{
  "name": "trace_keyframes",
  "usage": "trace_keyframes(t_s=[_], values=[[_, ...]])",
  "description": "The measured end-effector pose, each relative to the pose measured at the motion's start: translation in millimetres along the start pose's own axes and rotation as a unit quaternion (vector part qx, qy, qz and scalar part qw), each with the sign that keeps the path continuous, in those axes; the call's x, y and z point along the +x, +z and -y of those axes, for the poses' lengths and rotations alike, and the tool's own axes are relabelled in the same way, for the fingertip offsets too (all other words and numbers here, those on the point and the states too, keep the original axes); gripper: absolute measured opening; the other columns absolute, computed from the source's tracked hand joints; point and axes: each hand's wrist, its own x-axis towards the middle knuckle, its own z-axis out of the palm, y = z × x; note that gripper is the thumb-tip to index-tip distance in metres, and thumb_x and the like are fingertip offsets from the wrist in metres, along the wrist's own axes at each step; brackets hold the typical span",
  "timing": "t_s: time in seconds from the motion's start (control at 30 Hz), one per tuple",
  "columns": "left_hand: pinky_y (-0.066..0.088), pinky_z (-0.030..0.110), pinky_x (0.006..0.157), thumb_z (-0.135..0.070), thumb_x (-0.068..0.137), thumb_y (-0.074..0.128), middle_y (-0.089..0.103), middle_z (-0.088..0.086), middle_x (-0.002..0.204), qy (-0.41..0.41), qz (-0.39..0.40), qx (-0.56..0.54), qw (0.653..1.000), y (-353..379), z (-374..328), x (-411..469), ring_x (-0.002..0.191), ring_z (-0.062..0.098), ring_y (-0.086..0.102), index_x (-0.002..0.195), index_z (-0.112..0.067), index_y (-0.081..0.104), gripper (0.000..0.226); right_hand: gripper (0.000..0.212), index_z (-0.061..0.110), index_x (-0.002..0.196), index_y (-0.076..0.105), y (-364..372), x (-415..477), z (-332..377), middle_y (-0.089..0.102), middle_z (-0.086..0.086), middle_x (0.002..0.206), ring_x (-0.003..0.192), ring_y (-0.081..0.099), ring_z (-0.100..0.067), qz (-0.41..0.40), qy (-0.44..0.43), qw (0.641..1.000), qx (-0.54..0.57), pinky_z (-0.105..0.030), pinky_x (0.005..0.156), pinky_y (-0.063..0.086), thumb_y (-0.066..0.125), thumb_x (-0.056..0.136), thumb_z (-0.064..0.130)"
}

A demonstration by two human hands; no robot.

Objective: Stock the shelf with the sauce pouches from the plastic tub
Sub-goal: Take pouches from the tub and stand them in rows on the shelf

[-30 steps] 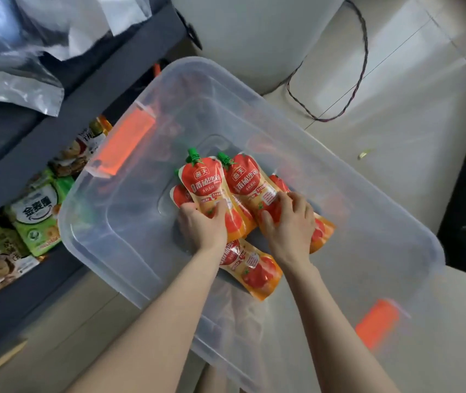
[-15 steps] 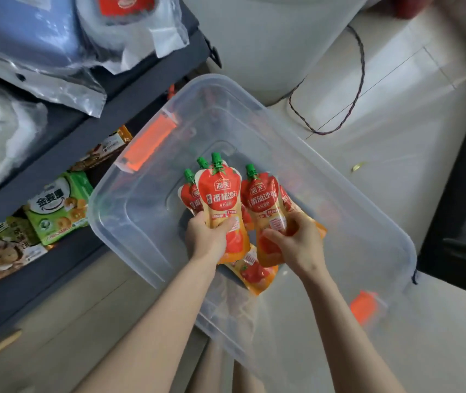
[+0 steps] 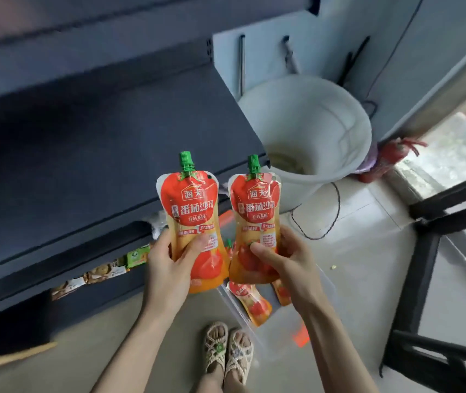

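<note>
My left hand (image 3: 169, 262) grips one red and orange sauce pouch (image 3: 190, 211) with a green cap, held upright at chest height. In my right hand (image 3: 288, 259) is a second matching sauce pouch (image 3: 254, 217), also upright. Both hang in front of the dark blue shelf (image 3: 90, 165), whose middle board is bare. The clear plastic tub (image 3: 285, 330) lies on the floor below my hands, mostly hidden. At least two more pouches (image 3: 251, 302) lie in it.
A white bucket (image 3: 311, 131) stands on the floor at the shelf's right end, with a dark cable beside it. Green snack packets (image 3: 138, 255) sit on the lower shelf. A black frame (image 3: 424, 251) stands at the right. My sandalled feet (image 3: 227, 350) are near the tub.
Both hands have lifted a pouch each out of the tub and raised them to shelf height. The view has swung up from the tub towards the shelf.
</note>
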Motion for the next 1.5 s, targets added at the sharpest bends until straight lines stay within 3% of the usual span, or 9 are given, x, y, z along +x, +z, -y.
trace_keyframes(t_s=[0.13, 0.27, 0.43, 0.53, 0.73, 0.9, 1.07, 1.4, 1.5], values=[[0.055, 0.031, 0.067, -0.036, 0.077, 0.065, 0.071, -0.012, 0.085, 0.059, -0.069, -0.037, 0.995, -58, -71, -35, 0.084, 0.008, 0.068, 0.090, -0.029, 0.062, 0.015, 0.014, 0.017, 0.098, 0.067, 50, -31, 89, 0.074, 0.002, 0.090, 0.084, 0.071, -0.015, 0.066, -0.084, 0.994, -0.015, -0.024, 0.067, 0.054, 0.064, 0.085, 0.021], [0.052, 0.018, 0.065, -0.030, 0.083, 0.063, 0.071, -0.009, 0.090, 0.126, -0.113, -0.079, 0.982, -111, -129, -54, 0.086, 0.007, 0.068, 0.097, -0.026, 0.062, 0.015, 0.005, 0.018, 0.090, 0.065, 104, -51, 158, 0.073, 0.006, 0.080, 0.078, 0.071, -0.011, 0.116, -0.152, 0.981, -0.031, -0.022, 0.063, 0.055, 0.062, 0.087, 0.020], [0.053, 0.022, 0.071, -0.031, 0.085, 0.062, 0.071, -0.012, 0.093, 0.200, -0.153, -0.100, 0.963, -177, -188, -52, 0.088, 0.003, 0.067, 0.097, -0.031, 0.063, 0.012, 0.004, 0.015, 0.091, 0.064, 175, -60, 225, 0.072, 0.005, 0.078, 0.074, 0.070, -0.008, 0.163, -0.231, 0.959, -0.035, -0.021, 0.059, 0.052, 0.062, 0.089, 0.018], [0.052, 0.020, 0.073, -0.030, 0.087, 0.061, 0.069, -0.012, 0.097, 0.228, -0.167, -0.093, 0.955, -211, -211, -35, 0.090, 0.002, 0.066, 0.097, -0.034, 0.061, 0.011, 0.009, 0.013, 0.097, 0.060, 220, -53, 251, 0.071, 0.001, 0.087, 0.079, 0.069, -0.010, 0.169, -0.267, 0.948, -0.040, -0.022, 0.062, 0.054, 0.061, 0.090, 0.019], [0.048, 0.009, 0.069, -0.027, 0.089, 0.060, 0.063, -0.020, 0.098, 0.258, -0.179, -0.056, 0.948, -259, -233, 19, 0.090, -0.005, 0.061, 0.101, -0.032, 0.058, 0.013, 0.014, 0.016, 0.101, 0.052, 296, -4, 273, 0.064, 0.005, 0.093, 0.089, 0.063, -0.012, 0.142, -0.316, 0.936, -0.067, -0.027, 0.074, 0.051, 0.060, 0.090, 0.015], [0.047, 0.015, 0.077, -0.030, 0.089, 0.061, 0.062, -0.020, 0.103, 0.256, -0.179, -0.056, 0.948, -278, -239, 59, 0.097, -0.002, 0.059, 0.113, -0.026, 0.057, 0.025, 0.016, 0.014, 0.100, 0.054, 330, 46, 282, 0.065, -0.005, 0.100, 0.096, 0.063, -0.024, 0.118, -0.315, 0.937, -0.093, -0.038, 0.083, 0.052, 0.062, 0.087, 0.009], [0.048, 0.016, 0.080, -0.031, 0.088, 0.061, 0.063, -0.017, 0.107, 0.255, -0.174, -0.051, 0.950, -286, -238, 83, 0.099, -0.003, 0.059, 0.120, -0.022, 0.056, 0.033, 0.023, 0.018, 0.108, 0.055, 344, 80, 290, 0.066, -0.006, 0.109, 0.102, 0.064, -0.024, 0.119, -0.308, 0.939, -0.092, -0.038, 0.087, 0.053, 0.061, 0.088, 0.008], [0.049, 0.023, 0.088, -0.032, 0.087, 0.062, 0.063, -0.014, 0.115, 0.248, -0.171, -0.063, 0.951, -278, -229, 104, 0.106, -0.002, 0.058, 0.123, -0.024, 0.055, 0.038, 0.023, 0.011, 0.113, 0.053, 357, 107, 299, 0.063, -0.010, 0.114, 0.099, 0.062, -0.020, 0.151, -0.316, 0.930, -0.111, -0.027, 0.082, 0.051, 0.058, 0.091, 0.008], [0.048, 0.020, 0.086, -0.031, 0.086, 0.062, 0.063, -0.016, 0.113, 0.249, -0.165, -0.072, 0.952, -273, -229, 105, 0.105, -0.003, 0.058, 0.115, -0.032, 0.055, 0.030, 0.025, 0.013, 0.115, 0.053, 358, 111, 296, 0.061, -0.013, 0.119, 0.105, 0.060, -0.024, 0.136, -0.319, 0.930, -0.123, -0.034, 0.087, 0.052, 0.060, 0.090, 0.013]])
